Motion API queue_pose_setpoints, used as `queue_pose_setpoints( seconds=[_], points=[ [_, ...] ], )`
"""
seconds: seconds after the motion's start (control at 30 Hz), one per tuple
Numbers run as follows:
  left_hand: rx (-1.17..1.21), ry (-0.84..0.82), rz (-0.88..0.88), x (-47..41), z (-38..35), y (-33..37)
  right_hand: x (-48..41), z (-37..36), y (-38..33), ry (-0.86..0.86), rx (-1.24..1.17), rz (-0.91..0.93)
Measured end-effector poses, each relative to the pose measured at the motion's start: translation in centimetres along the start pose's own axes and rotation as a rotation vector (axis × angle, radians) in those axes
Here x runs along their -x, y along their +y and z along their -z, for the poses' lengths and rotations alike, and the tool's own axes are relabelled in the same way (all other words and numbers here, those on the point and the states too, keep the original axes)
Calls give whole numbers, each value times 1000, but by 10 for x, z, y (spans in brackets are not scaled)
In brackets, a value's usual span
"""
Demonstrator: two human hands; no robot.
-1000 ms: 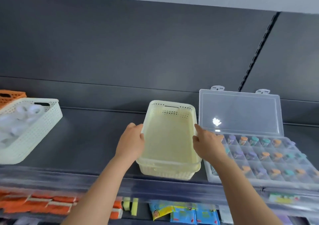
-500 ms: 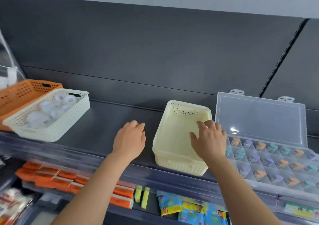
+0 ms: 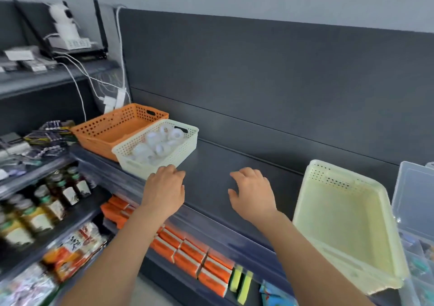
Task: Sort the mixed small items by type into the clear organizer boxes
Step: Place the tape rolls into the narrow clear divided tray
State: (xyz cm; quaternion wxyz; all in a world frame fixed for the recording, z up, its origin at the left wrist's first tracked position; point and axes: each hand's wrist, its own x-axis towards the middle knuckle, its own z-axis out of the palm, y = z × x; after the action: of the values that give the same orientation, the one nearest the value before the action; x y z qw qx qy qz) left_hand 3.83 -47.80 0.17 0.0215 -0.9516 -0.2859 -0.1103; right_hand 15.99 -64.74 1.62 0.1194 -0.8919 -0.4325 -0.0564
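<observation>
Both hands hang palm down over the dark shelf, fingers loosely curled and grasping nothing. The left hand has its fingers just at the near corner of the white perforated basket; whether they touch its wall cannot be told. The right hand is spread over a bare stretch of shelf, its fingers released and apart from every container, well left of the pale yellow basket.

The white perforated basket sits at an angle on the shelf and holds a heap of white tape rolls. Just behind it, touching or nearly so, stands an orange perforated basket, its inside showing no contents from this angle. The pale yellow basket lies at the right, with nothing visible inside it. Against its right side is the clear organizer box, its lid raised; only a strip of it is in view, and small coloured items show blurred in its compartments at the frame edge.

Below the shelf edge, a lower shelf carries a row of orange packets, yellow-green sponges and a blue packet. To the left, neighbouring shelves hold brown bottles and snack bags, motion-blurred. White cables run down from a device higher up on the left.
</observation>
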Motion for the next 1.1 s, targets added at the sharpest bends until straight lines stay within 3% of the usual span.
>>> queue_pose_setpoints(
  seconds=[0.27,0.5,0.73,1.1],
  points=[
    [12,27,33,-57,-17,-131,-97,-58,-105,-95,-5,56],
    [85,-5,5,-101,-37,-207,-157,-93,-162,-97,34,-92],
    [199,26,-66,-124,-52,-216,-171,-104,-166,-69,-53,-321],
    [474,-72,83,-137,-60,-179,-147,-96,-120,-73,-224,-566]
  ],
)
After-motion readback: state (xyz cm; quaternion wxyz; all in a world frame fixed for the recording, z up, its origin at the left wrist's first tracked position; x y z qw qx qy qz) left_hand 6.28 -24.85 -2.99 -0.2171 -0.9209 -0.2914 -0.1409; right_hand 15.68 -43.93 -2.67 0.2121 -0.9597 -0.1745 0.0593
